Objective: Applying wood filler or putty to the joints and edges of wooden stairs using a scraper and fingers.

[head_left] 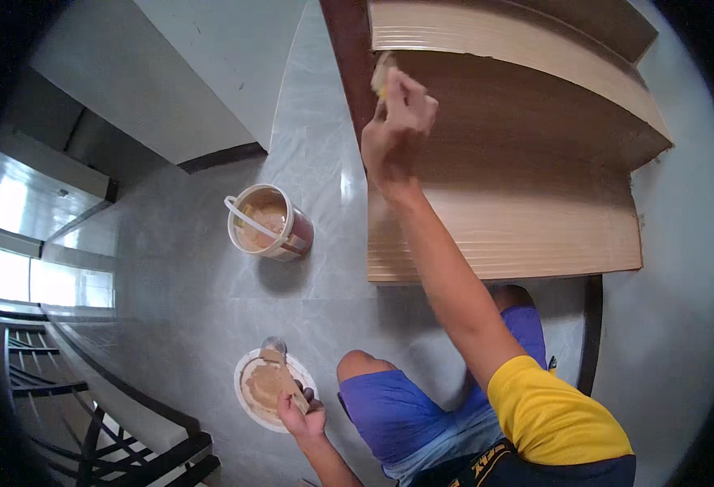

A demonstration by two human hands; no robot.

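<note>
My right hand [402,122] reaches up to the left end of a wood-look stair step [495,105]. Its fingers are closed on a small pale flat tool [382,75] with a bit of yellow; motion blur hides its exact kind. The tool is at the inner corner, beside the dark red-brown side board [354,69]. Low in the view, my left hand [302,415] grips a putty knife [284,377] smeared with brown paste. That knife lies across a round white lid [241,395], which carries a spread of the same brown paste.
A white bucket [300,235] with a raised handle and brown residue inside stands on the grey tiled floor [187,268]. The lower step [503,235] lies under my right arm. Black metal railings [89,438] are at the lower left, a white wall [681,243] at right.
</note>
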